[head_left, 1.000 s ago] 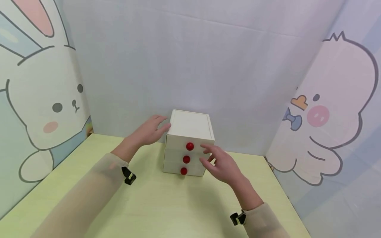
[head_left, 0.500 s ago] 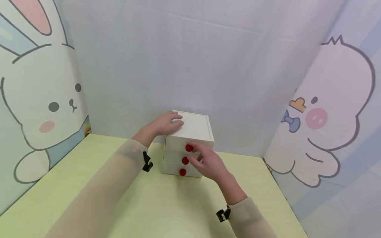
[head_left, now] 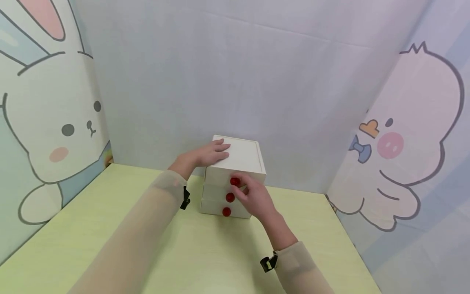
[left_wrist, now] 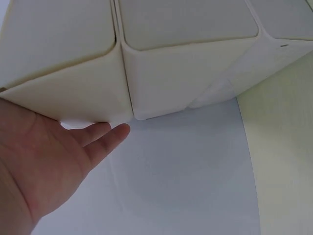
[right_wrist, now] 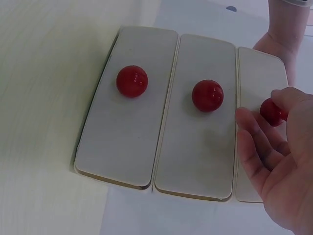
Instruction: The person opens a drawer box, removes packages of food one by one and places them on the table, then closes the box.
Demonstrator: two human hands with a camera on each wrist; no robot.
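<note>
A small white three-drawer box (head_left: 244, 155) stands against the back of the table, each drawer front bearing a round red knob. My left hand (head_left: 208, 155) rests on the left part of its top, fingers spread; in the left wrist view the palm (left_wrist: 46, 156) lies along the box's edge. At the front, my right hand (head_left: 257, 199) pinches the top knob (head_left: 235, 181) with curled fingers. The right wrist view shows that knob (right_wrist: 272, 112) partly covered by a digit. The middle knob (head_left: 230, 197) and bottom knob (head_left: 226, 211) are untouched. All drawers look closed.
The pale yellow-green tabletop (head_left: 205, 257) spreads in front of the box. A light cloth backdrop (head_left: 235, 81) hangs behind it. Side panels carry a printed rabbit (head_left: 55, 110) on the left and a printed chick (head_left: 415, 98) on the right.
My left hand has moved right, from beside the box onto its top. My right hand has moved left to the top knob, and its fingers have closed round it.
</note>
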